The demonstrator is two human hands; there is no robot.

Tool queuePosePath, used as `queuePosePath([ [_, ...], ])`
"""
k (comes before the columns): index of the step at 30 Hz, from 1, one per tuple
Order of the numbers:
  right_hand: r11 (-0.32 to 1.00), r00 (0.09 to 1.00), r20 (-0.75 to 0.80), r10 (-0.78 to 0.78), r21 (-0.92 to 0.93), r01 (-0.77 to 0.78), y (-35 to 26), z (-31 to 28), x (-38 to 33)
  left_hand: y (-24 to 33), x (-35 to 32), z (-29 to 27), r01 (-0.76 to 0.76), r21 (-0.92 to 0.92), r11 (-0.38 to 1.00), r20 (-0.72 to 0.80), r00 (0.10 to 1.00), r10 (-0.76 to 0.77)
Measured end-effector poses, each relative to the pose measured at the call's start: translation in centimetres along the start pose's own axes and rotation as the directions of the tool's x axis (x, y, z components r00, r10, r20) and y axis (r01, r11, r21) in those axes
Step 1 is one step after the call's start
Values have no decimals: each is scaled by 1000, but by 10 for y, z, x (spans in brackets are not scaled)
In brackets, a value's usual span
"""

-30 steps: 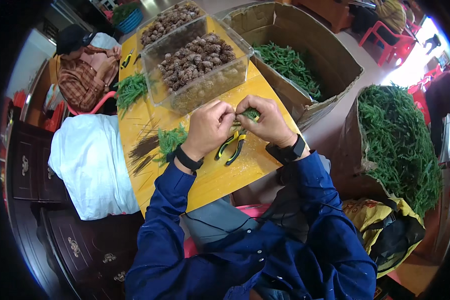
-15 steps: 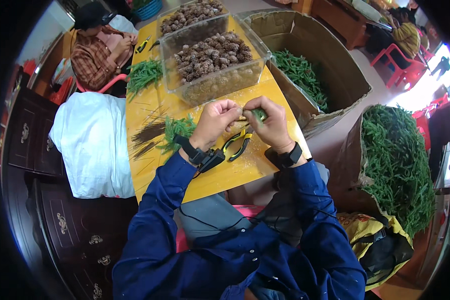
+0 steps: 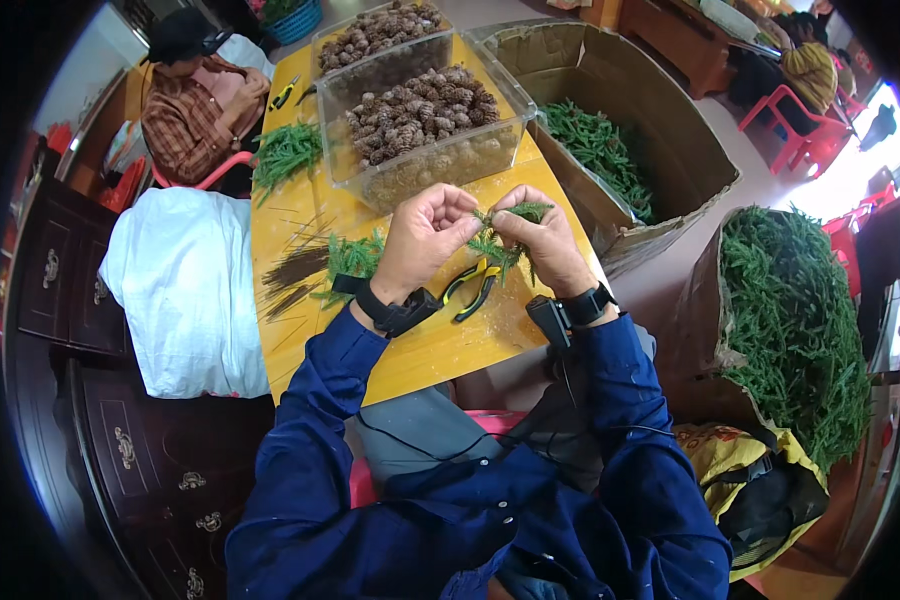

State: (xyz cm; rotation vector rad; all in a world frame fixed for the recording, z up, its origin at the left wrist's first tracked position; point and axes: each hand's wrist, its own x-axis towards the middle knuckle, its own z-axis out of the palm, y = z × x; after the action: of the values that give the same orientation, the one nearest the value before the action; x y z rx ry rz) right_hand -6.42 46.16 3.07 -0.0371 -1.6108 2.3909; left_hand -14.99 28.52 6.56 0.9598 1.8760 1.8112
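Above the yellow table, my right hand (image 3: 547,245) is closed on a green artificial pine sprig (image 3: 501,252), whose needles hang below the fingers. The curled fingers and thumb of my left hand (image 3: 422,243) meet at the sprig's left end; anything thinner between those fingertips is too small to make out. Under the hands lie pliers (image 3: 470,290) with yellow and black handles. Beside my left wrist are another green sprig (image 3: 358,258) and a bundle of thin brown wires (image 3: 295,268), spread on the tabletop.
Clear plastic bins of pine cones (image 3: 425,115) stand at the table's far side, near more sprigs (image 3: 288,152) and a second pair of pliers (image 3: 284,93). Greenery fills cardboard boxes (image 3: 685,190) at right. A white sack (image 3: 180,290) is at left; a co-worker (image 3: 192,110) sits beyond.
My hands have moved slightly apart. The right hand has turned, and the sprig, mostly hidden before, now shows below its fingers. The co-worker's hands have shifted a little.
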Motion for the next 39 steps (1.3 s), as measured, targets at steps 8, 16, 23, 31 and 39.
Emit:
queuePosePath([
  [8, 992, 994, 73, 81, 92, -87, -4, -4, 3, 16, 4, -6, -395, 431, 811, 112, 915, 387],
  [16, 987, 990, 106, 95, 122, -108, -6, -4, 0, 28, -2, -2, -452, 471, 758, 169, 889, 426],
  [23, 980, 996, 53, 75, 179, -83, -7, 0, 0, 21, -1, 1, -403, 401, 823, 43, 906, 422],
  [31, 967, 987, 150, 60, 236, -94, -8, -2, -4, 18, 4, 6, -305, 319, 897, 34, 950, 311],
  [39, 978, 998, 34, 55, 200, -61, 2, 0, -4, 15, -3, 12, -303, 450, 840, 31, 945, 325],
])
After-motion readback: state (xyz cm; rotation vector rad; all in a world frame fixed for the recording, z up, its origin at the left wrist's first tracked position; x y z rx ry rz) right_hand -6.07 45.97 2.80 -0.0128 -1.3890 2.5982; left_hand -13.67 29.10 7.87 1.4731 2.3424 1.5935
